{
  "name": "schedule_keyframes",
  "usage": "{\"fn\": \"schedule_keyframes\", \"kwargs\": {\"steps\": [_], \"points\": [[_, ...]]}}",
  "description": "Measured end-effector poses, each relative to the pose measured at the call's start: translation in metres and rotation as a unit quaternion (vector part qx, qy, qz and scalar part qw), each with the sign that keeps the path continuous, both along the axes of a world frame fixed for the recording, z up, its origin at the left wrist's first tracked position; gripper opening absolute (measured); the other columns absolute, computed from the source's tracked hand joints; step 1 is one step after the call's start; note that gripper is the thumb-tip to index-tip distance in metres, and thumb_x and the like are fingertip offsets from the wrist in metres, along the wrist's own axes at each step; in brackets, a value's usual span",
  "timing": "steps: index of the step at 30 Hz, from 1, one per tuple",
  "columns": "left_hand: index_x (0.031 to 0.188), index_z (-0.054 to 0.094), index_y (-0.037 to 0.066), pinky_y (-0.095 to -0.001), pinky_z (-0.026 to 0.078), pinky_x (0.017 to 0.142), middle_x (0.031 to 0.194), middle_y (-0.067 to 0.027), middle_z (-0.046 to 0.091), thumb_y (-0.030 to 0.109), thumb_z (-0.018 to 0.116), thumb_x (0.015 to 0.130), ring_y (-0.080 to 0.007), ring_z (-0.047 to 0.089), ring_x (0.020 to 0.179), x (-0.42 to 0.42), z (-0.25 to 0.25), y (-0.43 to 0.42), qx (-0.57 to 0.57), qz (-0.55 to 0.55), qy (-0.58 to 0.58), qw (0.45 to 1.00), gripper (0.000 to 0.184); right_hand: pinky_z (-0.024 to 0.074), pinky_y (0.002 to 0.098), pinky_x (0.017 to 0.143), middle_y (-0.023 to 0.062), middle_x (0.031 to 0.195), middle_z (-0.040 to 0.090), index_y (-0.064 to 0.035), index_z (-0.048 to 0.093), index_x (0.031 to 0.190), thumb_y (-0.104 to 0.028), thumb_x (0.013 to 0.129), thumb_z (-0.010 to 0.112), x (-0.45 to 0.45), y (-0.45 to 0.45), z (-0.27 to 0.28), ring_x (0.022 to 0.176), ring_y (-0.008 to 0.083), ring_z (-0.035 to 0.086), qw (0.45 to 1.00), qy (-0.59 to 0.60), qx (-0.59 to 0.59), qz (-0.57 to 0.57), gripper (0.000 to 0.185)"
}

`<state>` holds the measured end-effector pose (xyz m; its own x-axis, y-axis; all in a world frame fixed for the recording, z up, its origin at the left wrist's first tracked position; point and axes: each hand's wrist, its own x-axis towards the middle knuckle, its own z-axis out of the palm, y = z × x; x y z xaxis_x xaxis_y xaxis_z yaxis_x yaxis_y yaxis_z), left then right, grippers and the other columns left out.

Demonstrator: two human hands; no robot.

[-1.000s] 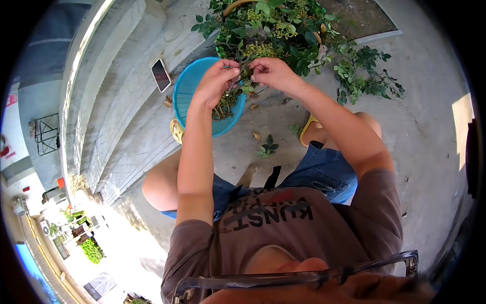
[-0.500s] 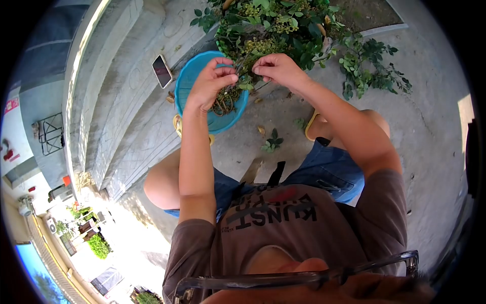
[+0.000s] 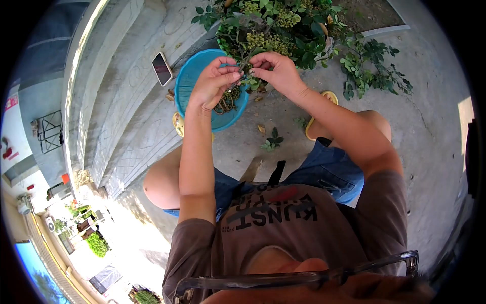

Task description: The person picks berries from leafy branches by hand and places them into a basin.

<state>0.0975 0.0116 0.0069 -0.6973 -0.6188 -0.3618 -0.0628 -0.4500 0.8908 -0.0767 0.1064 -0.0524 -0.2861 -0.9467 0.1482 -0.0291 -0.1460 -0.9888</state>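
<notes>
Concrete ground (image 3: 425, 131), grey and sunlit at the right edge, is bordered on the left by curved, pale concrete steps (image 3: 116, 86). A person's brown printed T-shirt (image 3: 298, 248) is seen at the bottom, above it blue denim shorts (image 3: 336, 175), knees set apart.

Beyond the hands, a broad heap of dark green leafy cuttings with yellow-green berry clusters (image 3: 304, 43) is noted at the top. A round blue plastic basin (image 3: 190, 76) is placed just left of it, partly covered by the left hand (image 3: 212, 86). A loose leafy green branch (image 3: 372, 68) is spread on the ground to the right.

Over the basin's right side, a thin-stemmed green sprig (image 3: 246, 70) is held between both hands. Left grip: thumb and fingers drawn to a pinch on it. Right hand (image 3: 279, 73): grip likewise nearly closed on it, from the other side.

Yellow sandals (image 3: 331, 98) are worn. A dark-screened phone with a pale edge (image 3: 162, 69) is laid on the steps. Inside the basin, small greenish-brown berry stems (image 3: 228, 102) are gathered. Smallest: one dry yellow-brown leaf (image 3: 261, 128), on the ground.
</notes>
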Motion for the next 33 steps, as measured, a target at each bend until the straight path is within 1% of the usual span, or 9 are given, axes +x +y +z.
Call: {"fn": "schedule_keyframes", "kwargs": {"steps": [3,13,19,21,22,24,30,32,33], "points": [[0.109,0.049,0.002,-0.0282,0.052,0.076,0.095,-0.0111,0.061,-0.005,0.066,0.079,-0.0168,0.061,0.085,-0.001,-0.002,0.001,0.016,0.004,0.009,1.0,0.035,0.0485,0.0224,0.063,0.0016,0.082,0.062,-0.0039,0.067,0.098,-0.008,0.076,0.075,0.001,-0.002,0.001,0.069,0.0071,0.055,0.997,0.054,-0.022,-0.045,0.023],[0.106,0.05,0.003,-0.0281,0.053,0.075,0.093,-0.0093,0.06,-0.005,0.066,0.079,-0.0156,0.061,0.083,-0.01,-0.003,0.011,0.01,0.031,0.01,0.999,0.033,0.0458,0.0222,0.061,-0.0005,0.078,0.061,-0.0018,0.065,0.088,-0.009,0.077,0.074,0.001,-0.005,-0.003,0.067,0.0066,0.053,0.998,0.036,-0.011,-0.053,0.015],[0.107,0.049,0.004,-0.0258,0.049,0.08,0.097,-0.0091,0.06,-0.005,0.065,0.08,-0.0155,0.059,0.09,-0.011,-0.001,0.009,-0.016,0.036,-0.018,0.999,0.033,0.0435,0.0216,0.058,-0.0022,0.075,0.061,-0.0012,0.065,0.086,-0.011,0.081,0.07,0.002,-0.006,-0.008,0.067,0.0059,0.052,0.996,-0.088,0.017,-0.011,0.012],[0.107,0.049,0.005,-0.0252,0.048,0.08,0.096,-0.0086,0.06,-0.005,0.065,0.08,-0.0155,0.059,0.09,-0.009,-0.004,0.004,-0.025,0.039,-0.019,0.999,0.033,0.0409,0.02,0.055,-0.0034,0.075,0.06,-0.0033,0.066,0.086,-0.012,0.083,0.069,-0.004,-0.005,-0.009,0.065,0.0046,0.051,0.987,-0.128,0.084,0.041,0.01],[0.106,0.049,0.005,-0.0248,0.048,0.08,0.096,-0.0077,0.06,-0.005,0.065,0.081,-0.015,0.059,0.089,-0.007,-0.008,0.0,-0.05,0.048,-0.023,0.997,0.031,0.0409,0.02,0.055,-0.0034,0.075,0.06,-0.0033,0.066,0.086,-0.012,0.083,0.069,-0.007,-0.003,-0.002,0.065,0.0046,0.051,0.988,-0.126,0.082,0.043,0.01],[0.105,0.05,0.005,-0.0243,0.048,0.08,0.095,-0.0068,0.06,-0.004,0.064,0.081,-0.0145,0.058,0.089,-0.003,-0.015,-0.006,-0.077,0.059,-0.023,0.995,0.03,0.0393,0.0186,0.054,-0.0043,0.075,0.059,-0.0051,0.066,0.09,-0.015,0.084,0.068,-0.014,0.002,0.012,0.065,0.0033,0.05,0.962,-0.196,0.176,0.07,0.011],[0.103,0.057,0.004,-0.0241,0.046,0.08,0.093,-0.0027,0.06,-0.001,0.062,0.084,-0.0117,0.057,0.089,0.003,-0.028,-0.003,-0.196,0.026,-0.115,0.973,0.02,0.0401,0.0183,0.054,-0.0033,0.076,0.06,-0.0052,0.066,0.092,-0.018,0.086,0.068,-0.018,0.004,0.022,0.065,0.0044,0.053,0.937,-0.29,0.165,0.103,0.014],[0.1,0.063,0.004,-0.0254,0.047,0.076,0.094,-0.0044,0.062,0.006,0.062,0.085,-0.0123,0.057,0.083,0.001,-0.022,0.004,-0.304,0.082,-0.165,0.935,0.014,0.0406,0.0185,0.054,-0.0028,0.077,0.061,-0.0053,0.065,0.092,-0.018,0.086,0.067,-0.018,0.004,0.024,0.065,0.0046,0.054,0.936,-0.292,0.164,0.109,0.014],[0.1,0.063,0.004,-0.0254,0.047,0.076,0.094,-0.0044,0.062,0.006,0.062,0.085,-0.0123,0.057,0.083,0.0,-0.018,0.006,-0.304,0.084,-0.165,0.935,0.014,0.0411,0.0187,0.054,-0.0024,0.078,0.061,-0.0054,0.065,0.093,-0.018,0.087,0.067,-0.018,0.004,0.025,0.066,0.0049,0.055,0.935,-0.294,0.162,0.115,0.014]]}}
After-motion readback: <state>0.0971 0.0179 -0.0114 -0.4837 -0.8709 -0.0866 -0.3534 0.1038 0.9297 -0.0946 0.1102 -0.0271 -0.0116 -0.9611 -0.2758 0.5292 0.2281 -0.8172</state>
